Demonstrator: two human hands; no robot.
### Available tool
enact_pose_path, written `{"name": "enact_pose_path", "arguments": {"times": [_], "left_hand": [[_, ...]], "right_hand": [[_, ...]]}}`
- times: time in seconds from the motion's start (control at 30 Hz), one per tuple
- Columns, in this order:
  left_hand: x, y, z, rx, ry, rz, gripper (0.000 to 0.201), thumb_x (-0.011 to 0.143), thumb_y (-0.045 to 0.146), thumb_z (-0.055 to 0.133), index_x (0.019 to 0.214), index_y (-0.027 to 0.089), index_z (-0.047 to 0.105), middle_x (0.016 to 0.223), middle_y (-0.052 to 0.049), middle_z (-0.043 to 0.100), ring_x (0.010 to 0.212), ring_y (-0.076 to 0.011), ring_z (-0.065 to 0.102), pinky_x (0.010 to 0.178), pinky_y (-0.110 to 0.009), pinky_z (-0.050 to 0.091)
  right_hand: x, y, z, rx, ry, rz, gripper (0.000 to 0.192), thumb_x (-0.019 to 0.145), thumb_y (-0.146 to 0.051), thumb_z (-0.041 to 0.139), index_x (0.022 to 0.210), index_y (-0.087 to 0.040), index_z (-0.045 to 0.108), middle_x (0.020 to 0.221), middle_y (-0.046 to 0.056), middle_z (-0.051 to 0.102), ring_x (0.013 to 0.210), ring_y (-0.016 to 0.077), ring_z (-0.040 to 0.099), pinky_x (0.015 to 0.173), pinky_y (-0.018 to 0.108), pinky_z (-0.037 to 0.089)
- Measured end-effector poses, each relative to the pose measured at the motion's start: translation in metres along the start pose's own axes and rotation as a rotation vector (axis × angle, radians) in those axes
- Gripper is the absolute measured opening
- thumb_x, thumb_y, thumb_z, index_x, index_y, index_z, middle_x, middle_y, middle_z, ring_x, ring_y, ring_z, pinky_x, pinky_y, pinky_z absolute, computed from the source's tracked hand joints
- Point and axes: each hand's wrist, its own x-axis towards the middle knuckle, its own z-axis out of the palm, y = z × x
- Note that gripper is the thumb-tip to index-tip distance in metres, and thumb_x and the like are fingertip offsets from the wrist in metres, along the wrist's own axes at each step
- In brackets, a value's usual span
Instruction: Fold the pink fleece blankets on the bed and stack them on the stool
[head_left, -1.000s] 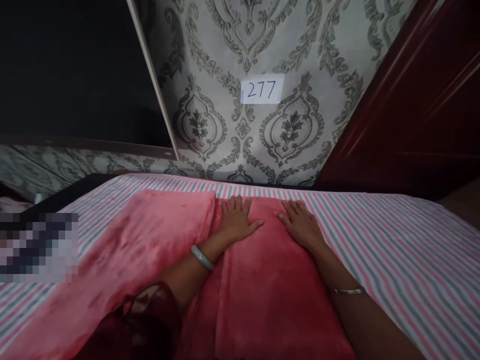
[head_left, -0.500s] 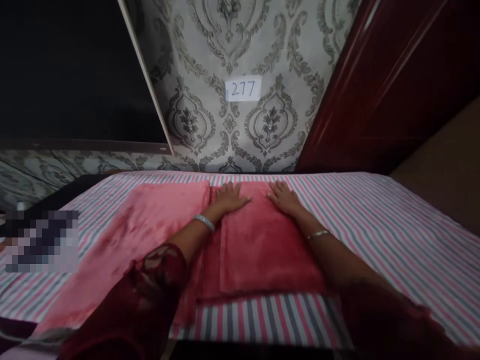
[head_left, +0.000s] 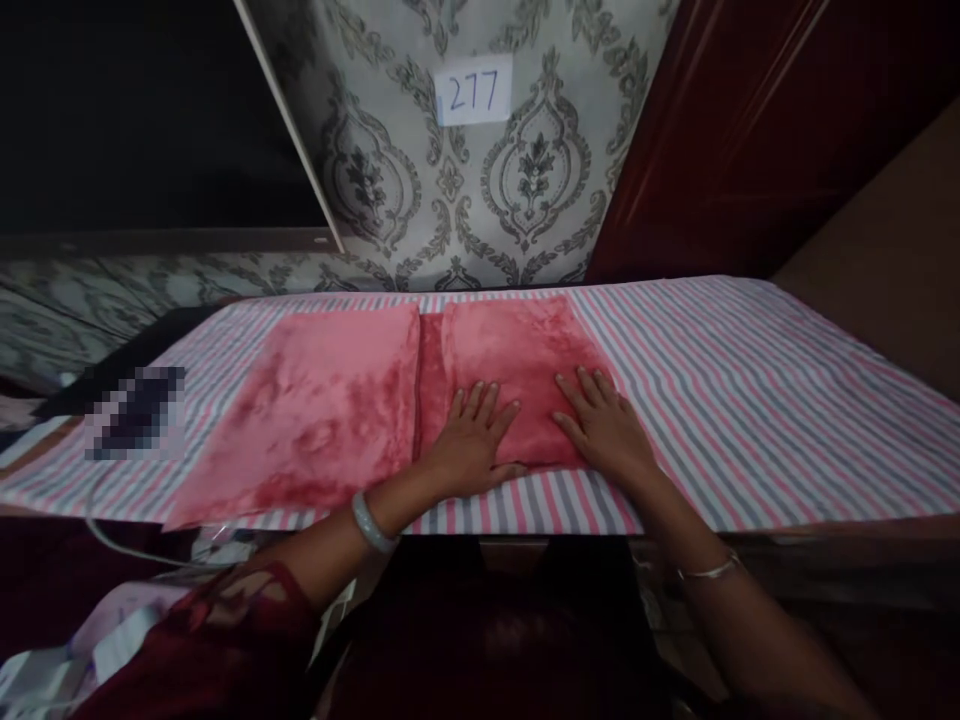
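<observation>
- Patterned grey damask wallpaper [head_left: 525,190] rises behind your work surface, with a white slip reading "277" [head_left: 473,90] stuck to it, a dark panel to its left and dark red wood [head_left: 720,150] to its right.
- Your surface is a tabletop [head_left: 750,400] covered by a cloth striped in pink, grey and white, running across the whole view.
- On that cloth lies a pink plush fabric [head_left: 517,350], folded into a neat rectangle at the middle, with a wider spread section [head_left: 322,410] lying flat just to its left.
- Your left hand [head_left: 472,445] rests flat and open, fingers spread, on the near edge of the folded rectangle; it grips nothing, only presses down.
- Your right hand [head_left: 604,430] lies the same way, palm down and fingers loose, on the near right corner of that rectangle, close beside the other hand.
- You wear a pale bangle [head_left: 373,522] on the left wrist and a thin metal bracelet [head_left: 709,570] on the right.
- At the far left of the tabletop sits a blurred-out patch, and a pale cable [head_left: 120,545] hangs below the edge.
</observation>
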Motion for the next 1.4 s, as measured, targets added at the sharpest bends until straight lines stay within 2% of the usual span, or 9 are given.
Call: {"name": "enact_pose_path", "arguments": {"times": [0.17,0.33,0.43,0.6,0.83,1.0,1.17,1.27,1.4], "left_hand": [[-0.004,0.003,-0.018,-0.067,-0.054,0.004,0.090,0.086,0.070,0.057,0.156,0.018,0.033,0.166,-0.021,0.020,0.154,-0.0417,0.011,0.121,-0.064,0.016],[-0.056,-0.006,-0.056,-0.181,0.057,-0.001,0.064,0.099,0.054,0.043,0.153,0.019,0.040,0.161,-0.017,0.038,0.151,-0.0291,0.029,0.124,-0.055,0.021],[-0.089,-0.035,-0.077,-0.094,0.148,-0.222,0.058,0.100,0.040,0.044,0.153,0.017,0.039,0.161,-0.017,0.037,0.152,-0.0287,0.028,0.124,-0.056,0.019],[-0.108,-0.081,-0.094,0.116,0.106,-0.632,0.065,0.099,0.040,0.046,0.155,0.011,0.034,0.163,-0.022,0.029,0.154,-0.0359,0.018,0.122,-0.060,0.018],[-0.081,-0.091,-0.085,0.112,-0.016,-0.530,0.065,0.099,0.036,0.042,0.157,0.011,0.028,0.165,-0.020,0.024,0.155,-0.0318,0.017,0.122,-0.058,0.017],[-0.060,-0.100,-0.084,0.109,-0.056,-0.514,0.068,0.098,0.038,0.044,0.158,0.012,0.025,0.166,-0.020,0.020,0.155,-0.0321,0.016,0.122,-0.059,0.016],[-0.046,-0.087,-0.055,0.118,-0.062,-0.539,0.078,0.096,0.051,0.046,0.160,0.014,0.022,0.168,-0.020,0.011,0.155,-0.0400,0.007,0.119,-0.068,0.015],[-0.044,-0.079,-0.034,0.155,-0.045,-0.546,0.086,0.094,0.060,0.046,0.161,0.015,0.017,0.168,-0.020,0.004,0.153,-0.0437,-0.003,0.117,-0.073,0.008],[-0.044,-0.077,-0.028,0.174,-0.046,-0.546,0.085,0.095,0.060,0.047,0.161,0.016,0.017,0.168,-0.020,0.005,0.154,-0.0436,-0.002,0.117,-0.074,0.008]], "right_hand": [[0.005,0.002,0.006,-0.023,0.042,-0.012,0.061,0.102,-0.055,0.032,0.157,-0.029,0.036,0.166,0.008,0.029,0.153,0.0320,0.023,0.114,0.054,0.037],[0.005,0.007,0.013,-0.040,0.070,-0.031,0.060,0.103,-0.054,0.031,0.156,-0.028,0.038,0.166,0.009,0.029,0.153,0.0320,0.023,0.113,0.053,0.039],[0.005,0.008,0.015,-0.041,0.067,-0.039,0.061,0.102,-0.054,0.031,0.156,-0.026,0.039,0.165,0.010,0.030,0.153,0.0323,0.024,0.113,0.052,0.039],[0.006,0.007,0.015,-0.062,0.051,-0.035,0.061,0.103,-0.052,0.031,0.156,-0.024,0.038,0.165,0.011,0.030,0.153,0.0318,0.025,0.114,0.051,0.039],[0.007,-0.002,-0.004,-0.127,-0.064,0.040,0.058,0.103,-0.047,0.035,0.157,-0.027,0.035,0.166,0.009,0.026,0.153,0.0327,0.024,0.114,0.060,0.035],[0.024,-0.058,-0.025,-0.072,-0.002,-0.078,0.060,0.102,-0.047,0.037,0.158,-0.025,0.033,0.167,0.011,0.025,0.154,0.0325,0.019,0.119,0.058,0.026],[0.041,-0.111,-0.006,-0.015,-0.082,-0.257,0.066,0.101,-0.053,0.040,0.160,-0.028,0.028,0.169,0.010,0.016,0.155,0.0329,0.013,0.121,0.060,0.018],[0.039,-0.117,0.009,-0.024,-0.105,-0.288,0.068,0.100,-0.056,0.040,0.161,-0.029,0.026,0.169,0.009,0.012,0.156,0.0331,0.009,0.121,0.062,0.012],[0.035,-0.113,0.018,-0.021,-0.085,-0.282,0.067,0.100,-0.056,0.039,0.160,-0.030,0.026,0.169,0.008,0.014,0.156,0.0325,0.010,0.121,0.062,0.014]]}}
